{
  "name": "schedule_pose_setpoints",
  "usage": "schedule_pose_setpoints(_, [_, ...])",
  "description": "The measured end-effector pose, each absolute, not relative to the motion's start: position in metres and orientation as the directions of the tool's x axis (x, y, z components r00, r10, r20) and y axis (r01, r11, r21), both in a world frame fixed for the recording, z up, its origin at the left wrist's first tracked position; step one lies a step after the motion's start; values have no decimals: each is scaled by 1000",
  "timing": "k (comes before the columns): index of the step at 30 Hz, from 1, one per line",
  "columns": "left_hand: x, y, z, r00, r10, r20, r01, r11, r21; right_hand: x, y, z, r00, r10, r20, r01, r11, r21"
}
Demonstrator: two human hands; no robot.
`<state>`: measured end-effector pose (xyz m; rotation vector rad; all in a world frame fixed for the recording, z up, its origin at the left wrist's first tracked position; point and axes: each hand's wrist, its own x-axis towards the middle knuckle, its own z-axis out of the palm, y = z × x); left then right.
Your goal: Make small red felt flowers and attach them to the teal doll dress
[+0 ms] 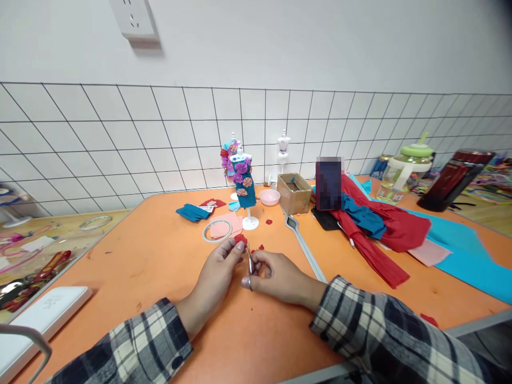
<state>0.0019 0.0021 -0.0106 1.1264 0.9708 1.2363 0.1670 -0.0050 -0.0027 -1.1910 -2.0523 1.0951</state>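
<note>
Over the orange desk (152, 250), fingers of the left hand (216, 271) pinch a red piece (241, 239), while fingers of the right hand (276, 276) grip small scissors (250, 266), blades just beside it.

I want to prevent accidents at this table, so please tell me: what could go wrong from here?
The scissors in the right hand are close to the left hand, so a slip might nick a fingertip. The red piece pinched there is small and might get cut too far. The loose red scraps nearby could be brushed away.
</note>
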Motion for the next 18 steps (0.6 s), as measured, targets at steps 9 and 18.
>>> schedule_pose_setpoints(9, [2, 0, -9, 182, 983, 4, -257, 43, 965, 169, -6, 0, -536, 842, 60, 287, 248, -925])
schedule_pose_setpoints(18, [0, 0, -6, 189, 982, -8, -251, 56, 966, 169, -6, -3, -521, 849, 90, 334, 299, -894])
